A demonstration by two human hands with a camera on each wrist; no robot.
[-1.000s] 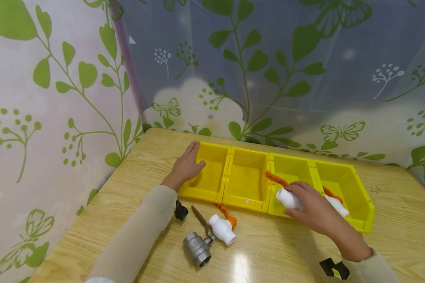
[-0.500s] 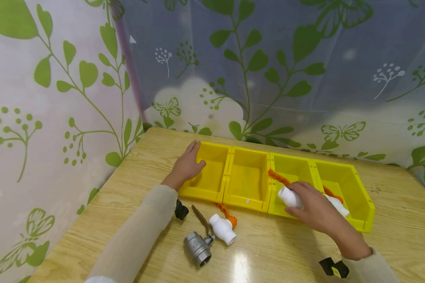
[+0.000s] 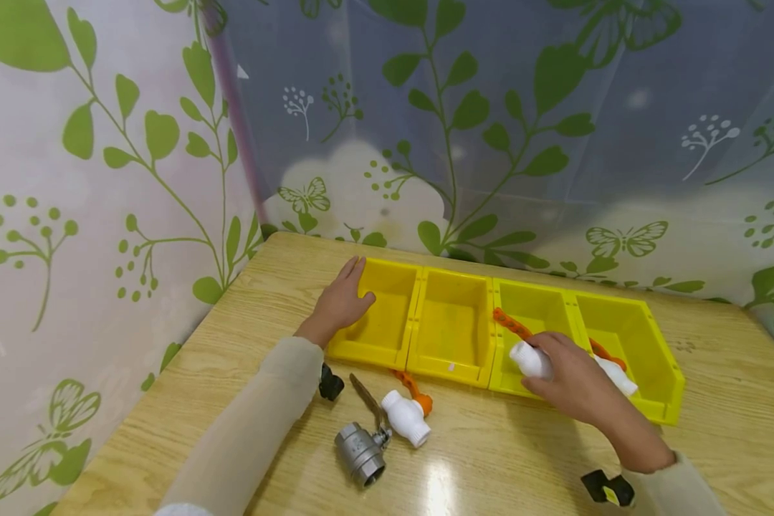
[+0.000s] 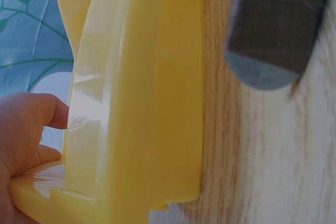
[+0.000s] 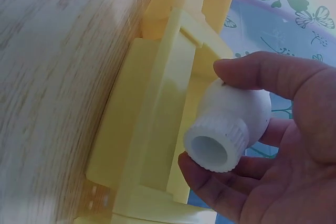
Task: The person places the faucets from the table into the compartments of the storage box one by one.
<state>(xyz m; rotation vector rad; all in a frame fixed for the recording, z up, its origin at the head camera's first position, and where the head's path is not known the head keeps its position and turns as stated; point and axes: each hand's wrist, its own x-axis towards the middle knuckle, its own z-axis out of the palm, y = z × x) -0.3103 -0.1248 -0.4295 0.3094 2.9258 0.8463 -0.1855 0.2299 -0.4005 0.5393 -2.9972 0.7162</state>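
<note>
My right hand [image 3: 570, 376] holds a white plastic ball valve [image 3: 531, 360] with an orange lever [image 3: 511, 324], over the third yellow bin from the left. In the right wrist view, thumb and fingers grip the white valve [image 5: 233, 111] round its body, one threaded opening facing the camera. My left hand [image 3: 343, 304] grips the side wall of the leftmost yellow bin [image 3: 368, 352], thumb on the inner side; in the left wrist view the bin's rim [image 4: 37, 187] lies between parts of the hand. Another white ball valve [image 3: 613, 374] lies in the rightmost bin, partly hidden by my right hand.
On the wooden table [image 3: 490, 459], before the bins, lie a metal ball valve [image 3: 361, 453] with a brownish lever and a white ball valve [image 3: 405, 417] with an orange lever. A patterned cloth [image 3: 387, 129] hangs behind the bins.
The right hand has tilted slightly, and the held ball valve with its orange lever has shifted a little to the right. The left hand stays on the bin.
</note>
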